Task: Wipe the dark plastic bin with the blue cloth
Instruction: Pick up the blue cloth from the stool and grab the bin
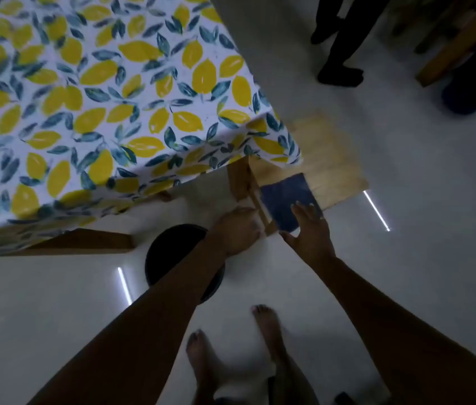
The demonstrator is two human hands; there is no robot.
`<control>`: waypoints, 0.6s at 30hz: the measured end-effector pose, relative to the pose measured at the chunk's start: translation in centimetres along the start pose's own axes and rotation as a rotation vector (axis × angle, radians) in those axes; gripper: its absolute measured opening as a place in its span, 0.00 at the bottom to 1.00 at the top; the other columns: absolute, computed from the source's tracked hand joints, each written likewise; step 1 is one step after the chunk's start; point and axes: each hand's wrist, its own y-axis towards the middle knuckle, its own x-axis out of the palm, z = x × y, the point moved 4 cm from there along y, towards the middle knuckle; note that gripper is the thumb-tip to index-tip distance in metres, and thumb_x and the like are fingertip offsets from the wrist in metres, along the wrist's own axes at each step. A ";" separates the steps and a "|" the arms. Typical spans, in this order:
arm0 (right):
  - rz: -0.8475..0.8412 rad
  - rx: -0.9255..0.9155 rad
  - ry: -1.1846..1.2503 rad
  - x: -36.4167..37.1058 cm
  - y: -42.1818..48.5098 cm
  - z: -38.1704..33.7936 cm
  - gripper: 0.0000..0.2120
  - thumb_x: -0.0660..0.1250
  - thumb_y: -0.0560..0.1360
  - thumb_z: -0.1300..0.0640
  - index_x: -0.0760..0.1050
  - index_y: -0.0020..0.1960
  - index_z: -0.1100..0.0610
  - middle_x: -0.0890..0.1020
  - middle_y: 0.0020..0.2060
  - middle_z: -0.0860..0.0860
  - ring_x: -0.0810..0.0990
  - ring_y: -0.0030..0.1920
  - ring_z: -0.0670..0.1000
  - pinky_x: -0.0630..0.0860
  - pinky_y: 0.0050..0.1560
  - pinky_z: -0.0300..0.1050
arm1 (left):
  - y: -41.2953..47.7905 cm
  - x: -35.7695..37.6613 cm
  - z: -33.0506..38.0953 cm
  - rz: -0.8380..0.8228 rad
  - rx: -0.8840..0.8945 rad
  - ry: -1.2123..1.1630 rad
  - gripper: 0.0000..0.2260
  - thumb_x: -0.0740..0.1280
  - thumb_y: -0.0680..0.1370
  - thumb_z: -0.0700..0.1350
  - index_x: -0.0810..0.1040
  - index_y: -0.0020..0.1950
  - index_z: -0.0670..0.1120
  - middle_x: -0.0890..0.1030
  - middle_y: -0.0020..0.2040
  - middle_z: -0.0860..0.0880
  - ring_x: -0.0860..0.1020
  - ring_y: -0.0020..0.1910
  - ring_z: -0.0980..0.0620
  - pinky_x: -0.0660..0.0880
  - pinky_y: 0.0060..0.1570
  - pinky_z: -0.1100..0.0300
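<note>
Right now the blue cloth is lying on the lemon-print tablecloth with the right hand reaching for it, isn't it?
Not quite. The head view shows the blue cloth lying on the wooden stool beside the table, not on the tablecloth. The right hand is indeed reaching for it.

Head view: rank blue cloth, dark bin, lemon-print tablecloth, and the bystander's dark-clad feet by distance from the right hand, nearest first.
1. Blue cloth: on the wooden stool, under the right hand's fingertips.
2. Dark bin: on the floor to the left, partly behind the left forearm.
3. Lemon-print tablecloth: draped over the table, upper left.
4. Bystander's feet: top of frame, across the floor.
</note>
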 end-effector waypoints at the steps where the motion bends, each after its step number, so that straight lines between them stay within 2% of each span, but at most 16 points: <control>1: -0.008 -0.015 -0.025 1.4 1.0 0.6 0.36 0.74 0.68 0.44 0.69 0.70 0.62 0.72 0.69 0.59 0.67 0.70 0.63 0.69 0.63 0.66 | 1.0 1.0 -0.6 -0.011 -0.021 -0.031 0.23 0.63 0.80 0.49 0.66 0.73 0.41 0.69 0.73 0.43 0.66 0.72 0.46 0.63 0.69 0.55; 4: -0.018 -0.015 -0.150 4.3 3.6 2.2 0.41 0.70 0.68 0.38 0.63 0.74 0.56 0.66 0.74 0.57 0.60 0.74 0.64 0.64 0.62 0.72 | 3.9 4.3 -2.7 0.030 -0.054 -0.141 0.23 0.64 0.80 0.49 0.67 0.72 0.41 0.71 0.71 0.43 0.68 0.70 0.46 0.63 0.68 0.57; 8: 0.025 -0.105 -0.280 7.5 6.9 4.2 0.44 0.57 0.67 0.30 0.57 0.76 0.50 0.58 0.77 0.55 0.55 0.75 0.66 0.60 0.62 0.73 | 6.6 8.9 -5.2 0.085 -0.066 -0.232 0.24 0.63 0.80 0.48 0.65 0.74 0.41 0.69 0.73 0.43 0.67 0.72 0.47 0.59 0.68 0.63; 10: 0.048 -0.135 -0.314 8.7 8.0 5.0 0.43 0.57 0.68 0.30 0.55 0.77 0.49 0.56 0.77 0.54 0.53 0.75 0.66 0.58 0.64 0.72 | 7.5 11.0 -6.6 0.105 -0.073 -0.272 0.24 0.64 0.80 0.48 0.65 0.74 0.40 0.69 0.73 0.42 0.67 0.72 0.46 0.59 0.69 0.63; 13: 0.136 -0.133 -0.315 9.6 7.9 4.9 0.36 0.57 0.72 0.36 0.57 0.76 0.49 0.57 0.77 0.54 0.52 0.76 0.63 0.57 0.66 0.68 | 8.2 13.1 -7.7 0.115 -0.073 -0.327 0.24 0.64 0.80 0.47 0.65 0.74 0.41 0.69 0.74 0.43 0.67 0.72 0.47 0.59 0.69 0.65; 18: 0.273 -0.149 -0.161 9.6 7.5 4.5 0.26 0.58 0.75 0.53 0.65 0.73 0.51 0.66 0.74 0.49 0.59 0.75 0.58 0.60 0.68 0.59 | 8.4 14.6 -8.5 0.096 -0.087 -0.346 0.24 0.64 0.80 0.48 0.65 0.74 0.43 0.69 0.74 0.45 0.68 0.72 0.47 0.64 0.71 0.59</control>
